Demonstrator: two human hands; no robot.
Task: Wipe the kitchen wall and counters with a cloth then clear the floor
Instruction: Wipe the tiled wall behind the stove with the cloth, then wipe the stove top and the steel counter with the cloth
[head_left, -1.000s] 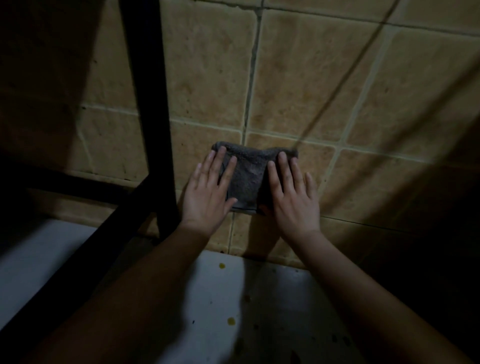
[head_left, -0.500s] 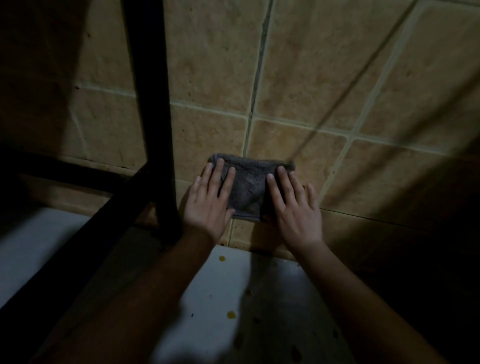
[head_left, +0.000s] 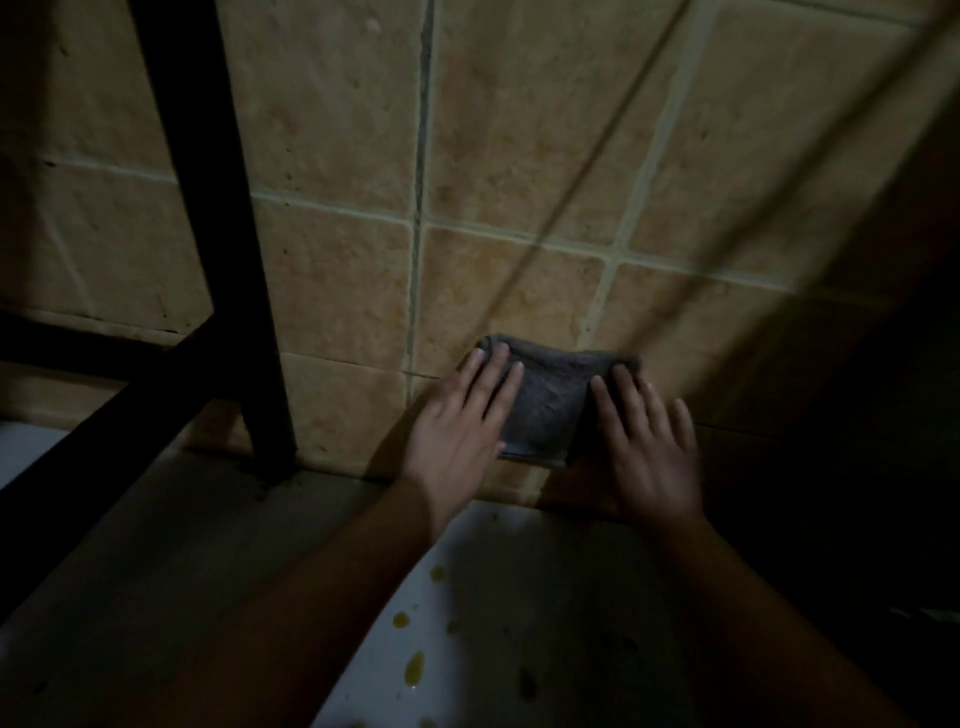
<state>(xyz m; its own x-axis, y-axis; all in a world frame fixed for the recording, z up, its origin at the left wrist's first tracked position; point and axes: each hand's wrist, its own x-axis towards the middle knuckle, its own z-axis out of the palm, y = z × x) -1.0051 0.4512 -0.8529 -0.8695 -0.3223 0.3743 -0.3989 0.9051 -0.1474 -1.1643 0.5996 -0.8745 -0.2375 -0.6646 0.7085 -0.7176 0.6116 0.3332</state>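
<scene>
Beige wall tiles (head_left: 337, 130) with pale grout fill the head view, meeting a white surface (head_left: 493, 597) at 6 o'clock that carries yellowish drips (head_left: 414, 667). A black metal frame (head_left: 228, 234) stands at 9 o'clock. Low on the wall, just above the surface edge, a folded grey cloth (head_left: 550, 405) is pinned flat by both hands, likely so pressure spreads evenly while wiping. The left hand (head_left: 457, 431) lays straight fingers (head_left: 488, 374), slightly spread, over the cloth's left edge; the right hand (head_left: 649, 447) presses likewise on its right edge. Neither hand grips it.
</scene>
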